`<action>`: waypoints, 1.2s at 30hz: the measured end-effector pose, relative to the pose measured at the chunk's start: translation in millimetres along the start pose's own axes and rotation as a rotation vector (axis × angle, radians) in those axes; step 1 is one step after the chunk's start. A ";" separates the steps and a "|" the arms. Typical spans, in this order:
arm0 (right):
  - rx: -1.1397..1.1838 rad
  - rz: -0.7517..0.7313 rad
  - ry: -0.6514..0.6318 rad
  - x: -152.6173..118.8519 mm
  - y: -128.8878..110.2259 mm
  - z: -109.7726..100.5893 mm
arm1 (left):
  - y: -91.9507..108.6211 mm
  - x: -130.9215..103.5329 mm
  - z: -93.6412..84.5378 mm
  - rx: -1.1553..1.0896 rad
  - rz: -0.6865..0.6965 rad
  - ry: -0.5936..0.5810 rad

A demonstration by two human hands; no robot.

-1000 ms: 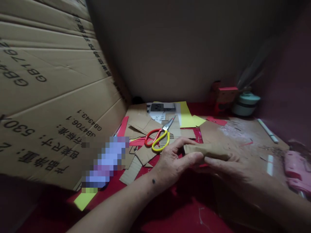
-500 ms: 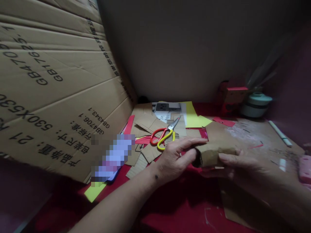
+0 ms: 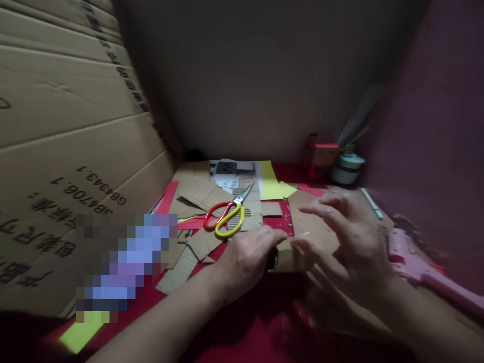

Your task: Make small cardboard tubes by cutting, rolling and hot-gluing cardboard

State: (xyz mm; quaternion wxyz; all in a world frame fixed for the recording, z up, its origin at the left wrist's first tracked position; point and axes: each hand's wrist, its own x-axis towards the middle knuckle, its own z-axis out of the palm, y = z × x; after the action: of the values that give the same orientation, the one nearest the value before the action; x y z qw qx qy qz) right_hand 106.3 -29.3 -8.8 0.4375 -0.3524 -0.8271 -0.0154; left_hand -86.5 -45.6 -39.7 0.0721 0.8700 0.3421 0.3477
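My left hand (image 3: 251,257) is wrapped round the left end of a small brown cardboard piece (image 3: 289,256), whose dark hollow end shows beside the fingers. My right hand (image 3: 340,247) is just right of that piece, its thumb and fingers spread apart with nothing between them; the picture is slightly blurred there. Scissors (image 3: 237,204) with one red and one yellow handle lie beyond my left hand on cardboard scraps (image 3: 204,245). A larger cardboard sheet (image 3: 317,217) lies behind and beneath my right hand.
A big printed cardboard panel (image 3: 75,126) stands at the left. On the right lies a pink glue gun (image 3: 419,269). At the back are a teal-lidded container (image 3: 347,169), a red box (image 3: 321,159) and yellow paper (image 3: 269,181). Red cloth (image 3: 245,322) covers the front.
My right hand has let go of the cardboard piece and its fingers have spread. The view has turned right, bringing more of the pink glue gun into sight.
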 end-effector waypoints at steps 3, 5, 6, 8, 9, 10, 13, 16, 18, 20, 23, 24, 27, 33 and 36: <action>-0.060 -0.040 -0.188 -1.2 -5.8 1.9 | 3.9 -0.2 3.2 0.007 0.025 0.019; -0.037 0.009 -0.411 -2.7 -8.2 3.3 | 4.9 -0.9 3.7 -0.008 0.059 0.017; -0.024 0.032 -0.493 -3.6 -9.4 4.1 | 4.9 -1.5 3.8 -0.019 0.076 0.011; -0.009 0.071 -0.588 -5.6 -11.8 6.7 | 4.3 -3.1 4.0 -0.044 0.087 0.000; -0.008 0.085 -0.600 -6.6 -12.7 8.4 | 3.9 -3.9 4.3 -0.048 0.079 0.004; -0.005 0.094 -0.607 -7.6 -13.5 10.3 | 3.9 -4.7 4.6 -0.045 0.068 0.020; 0.027 0.115 -0.633 -9.9 -15.3 16.5 | 6.2 -5.3 5.8 -0.029 0.046 0.093; 0.017 0.135 -0.644 -10.4 -17.5 19.7 | 10.8 -3.7 6.9 -0.062 -0.007 0.166; -0.007 0.150 -0.660 -10.5 -17.9 19.1 | 12.7 -2.2 7.6 -0.106 -0.067 0.201; 0.006 0.165 -0.673 -10.8 -16.2 17.0 | 12.6 -0.4 7.6 -0.164 -0.101 0.189; 0.110 0.196 -0.677 -11.9 -10.0 14.0 | 10.5 3.4 4.6 -0.265 -0.171 0.090; 0.161 0.212 -0.677 -12.1 -7.7 13.3 | 9.7 4.8 2.5 -0.301 -0.209 0.066; 0.352 0.281 -0.684 -11.3 -2.1 12.1 | 7.5 8.3 -6.6 -0.425 -0.370 0.075; 0.599 0.449 -0.487 -6.6 8.4 12.2 | 5.5 9.3 -26.5 -0.631 -0.543 0.208; 0.642 0.479 -0.475 -6.0 12.9 14.3 | 6.2 10.2 -23.9 -0.516 -0.429 0.070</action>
State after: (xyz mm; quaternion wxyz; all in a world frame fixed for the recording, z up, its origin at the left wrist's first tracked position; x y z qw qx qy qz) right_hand 106.1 -18.3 -25.7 0.3142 -0.3741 -0.7625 0.4242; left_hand -93.4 -46.4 -14.0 0.3497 0.7189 0.4202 0.4293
